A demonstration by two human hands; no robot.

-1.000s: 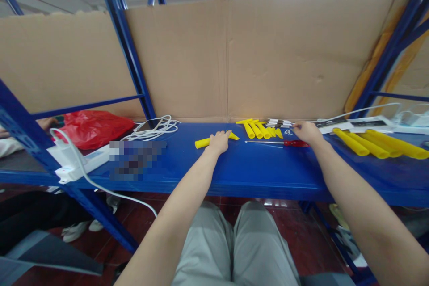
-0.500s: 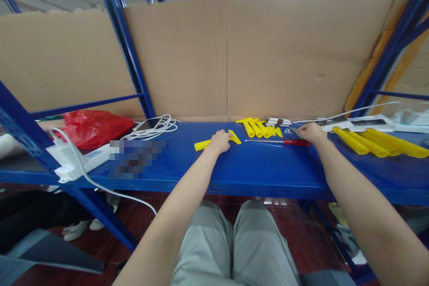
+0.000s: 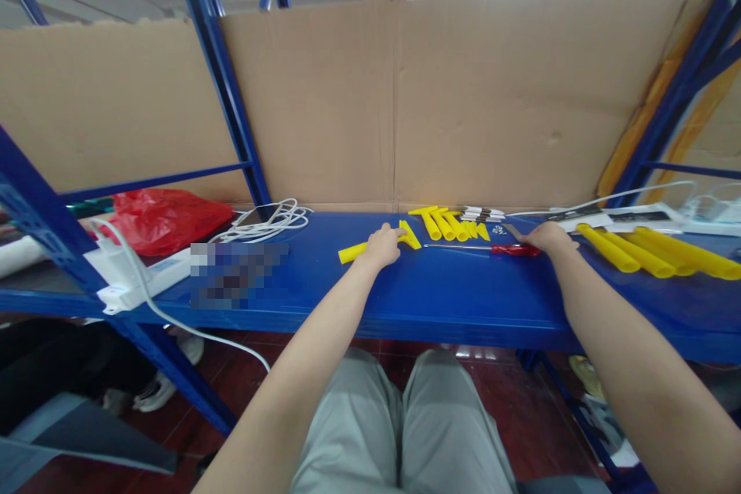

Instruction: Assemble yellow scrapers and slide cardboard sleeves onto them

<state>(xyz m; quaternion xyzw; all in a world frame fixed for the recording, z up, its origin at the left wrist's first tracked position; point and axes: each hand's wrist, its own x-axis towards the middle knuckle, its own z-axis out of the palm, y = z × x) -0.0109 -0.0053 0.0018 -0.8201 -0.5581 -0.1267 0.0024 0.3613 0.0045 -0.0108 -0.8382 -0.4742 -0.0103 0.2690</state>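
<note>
My left hand [image 3: 382,245] is closed around the middle of a yellow T-shaped tool [image 3: 350,253], which lies on or just over the blue shelf. Its tube handle sticks out to the left and its wide head to the right. At the right, my right hand [image 3: 551,236] has its fingers pinched at a thin grey flat piece [image 3: 512,231], perhaps metal. Just below lies a screwdriver [image 3: 514,250] with a red handle, its shaft pointing left. Several yellow T-shaped tools [image 3: 440,224], small yellow wedge pieces [image 3: 482,231] and tiny shiny parts [image 3: 499,230] lie between my hands.
Several yellow tubes [image 3: 642,253] lie right of my right hand. Black-and-white strips [image 3: 483,214] sit at the back against a cardboard wall [image 3: 492,108]. To the left are a white cable [image 3: 278,222], a power strip [image 3: 151,278] and a red plastic bag [image 3: 170,216]. Blue posts frame the shelf.
Both hands have hardly moved; the view has shifted slightly. My right hand has turned a little lower, and more of the grey flat piece shows. The yellow tool stays in my left hand.
</note>
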